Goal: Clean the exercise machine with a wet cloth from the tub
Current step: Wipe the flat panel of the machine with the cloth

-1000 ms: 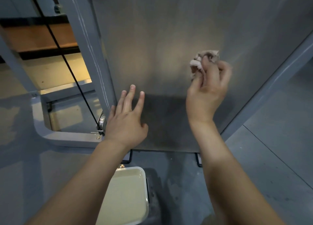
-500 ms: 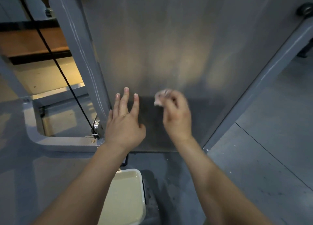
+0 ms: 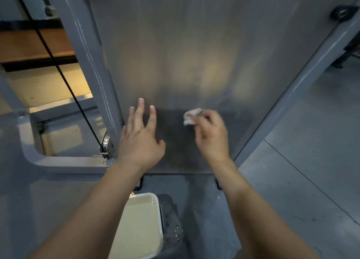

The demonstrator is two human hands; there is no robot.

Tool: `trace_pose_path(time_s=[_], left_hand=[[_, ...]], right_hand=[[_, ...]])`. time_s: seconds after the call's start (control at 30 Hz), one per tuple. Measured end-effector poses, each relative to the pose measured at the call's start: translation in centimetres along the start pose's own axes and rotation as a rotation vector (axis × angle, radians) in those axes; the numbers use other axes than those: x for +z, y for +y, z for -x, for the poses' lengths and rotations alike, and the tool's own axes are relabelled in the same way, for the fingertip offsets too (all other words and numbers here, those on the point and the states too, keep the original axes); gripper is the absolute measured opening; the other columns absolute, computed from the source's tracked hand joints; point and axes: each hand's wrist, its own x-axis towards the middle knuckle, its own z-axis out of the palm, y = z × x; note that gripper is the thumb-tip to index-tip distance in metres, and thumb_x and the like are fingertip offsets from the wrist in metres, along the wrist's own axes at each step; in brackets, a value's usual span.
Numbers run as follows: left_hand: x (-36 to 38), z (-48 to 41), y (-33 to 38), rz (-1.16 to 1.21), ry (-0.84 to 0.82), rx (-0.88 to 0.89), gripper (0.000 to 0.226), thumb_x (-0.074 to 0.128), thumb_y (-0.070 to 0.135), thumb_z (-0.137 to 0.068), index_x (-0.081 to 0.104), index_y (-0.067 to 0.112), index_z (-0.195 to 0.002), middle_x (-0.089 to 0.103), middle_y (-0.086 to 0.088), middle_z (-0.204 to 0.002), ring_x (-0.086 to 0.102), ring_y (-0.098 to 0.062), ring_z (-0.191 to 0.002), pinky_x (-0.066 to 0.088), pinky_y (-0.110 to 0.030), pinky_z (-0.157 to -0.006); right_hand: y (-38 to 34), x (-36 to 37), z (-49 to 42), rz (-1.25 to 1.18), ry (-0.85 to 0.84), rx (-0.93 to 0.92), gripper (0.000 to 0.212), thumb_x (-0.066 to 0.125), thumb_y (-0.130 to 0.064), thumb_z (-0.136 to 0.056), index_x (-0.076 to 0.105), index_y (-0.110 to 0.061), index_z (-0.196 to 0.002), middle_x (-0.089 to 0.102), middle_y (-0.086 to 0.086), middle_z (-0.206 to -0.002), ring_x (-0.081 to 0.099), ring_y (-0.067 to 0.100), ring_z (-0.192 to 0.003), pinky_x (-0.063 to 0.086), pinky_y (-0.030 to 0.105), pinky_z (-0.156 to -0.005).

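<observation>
The exercise machine's grey metal panel [image 3: 194,54] fills the upper middle of the head view. My right hand [image 3: 212,136] grips a small crumpled whitish cloth [image 3: 191,116] and holds it against the lower part of the panel. My left hand [image 3: 140,137] lies flat on the panel's lower left, fingers straight and spread. A white tub [image 3: 155,204] with pale liquid stands on the floor below, between my forearms.
A grey frame post [image 3: 85,63] with a black cable [image 3: 64,79] and a pulley [image 3: 106,141] runs along the panel's left. Another grey beam [image 3: 292,95] slants along its right. Wet grey floor [image 3: 302,180] with water drops surrounds the tub.
My right hand has swept the cloth down and left from mid-panel to the lower panel, then slightly right. My left hand stays pressed on the panel.
</observation>
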Motion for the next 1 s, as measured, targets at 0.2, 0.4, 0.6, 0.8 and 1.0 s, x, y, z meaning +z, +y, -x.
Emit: trace_pose_path(time_s=[0.2,0.4,0.6,0.8,1.0], left_hand=[[-0.4,0.2,-1.3,-0.037,-0.003,0.039,0.094,0.058,0.034,-0.095,-0.008,0.037,-0.162,-0.039,0.017,-0.16,-0.023,-0.014,-0.155,0.01,-0.047,-0.128],[-0.7,0.6,-0.4,0.013,-0.034,0.023,0.093,0.058,0.034,-0.095,-0.005,0.032,-0.164,-0.036,0.014,-0.162,-0.019,-0.018,-0.156,0.014,-0.047,-0.127],[-0.8,2.0,1.3,0.293,0.142,-0.03,0.06,0.061,0.022,-0.092,0.043,0.019,-0.149,0.025,0.001,-0.15,0.028,-0.026,-0.143,0.03,-0.029,-0.112],[-0.3,2.3,2.3,0.921,-0.074,-0.088,0.025,0.067,0.025,-0.079,0.065,0.029,-0.103,0.072,0.005,-0.098,0.069,-0.019,-0.092,0.056,-0.031,-0.087],[0.1,3.2,2.3,0.998,0.027,-0.031,0.022,0.069,0.008,-0.093,0.068,0.026,-0.104,0.072,0.008,-0.101,0.069,-0.014,-0.098,0.057,-0.044,-0.097]], right_hand=[[-0.8,-2.0,-5.1,-0.028,0.489,0.205,0.025,0.059,0.013,-0.086,0.074,0.003,-0.103,0.061,0.016,-0.113,0.059,0.014,-0.099,0.043,0.008,-0.094],[-0.4,3.0,3.7,0.069,-0.255,0.017,0.029,0.071,-0.004,-0.089,0.076,-0.022,-0.111,0.061,0.0,-0.103,0.062,0.028,-0.091,0.057,0.042,-0.065],[-3.4,-2.6,1.2,-0.386,-0.289,0.441,0.015,0.074,-0.007,-0.089,0.079,-0.02,-0.094,0.067,0.002,-0.093,0.065,0.004,-0.082,0.046,0.011,-0.076],[-4.1,-5.8,-1.0,-0.86,-0.337,0.795,0.011,0.071,-0.009,-0.095,0.07,-0.012,-0.085,0.07,-0.001,-0.068,0.063,0.012,-0.062,0.052,0.026,-0.06],[-3.9,-6.3,-0.7,-1.111,-0.439,0.863,0.01,0.061,-0.017,-0.097,0.068,-0.014,-0.091,0.073,0.005,-0.078,0.065,0.016,-0.065,0.053,0.024,-0.058]])
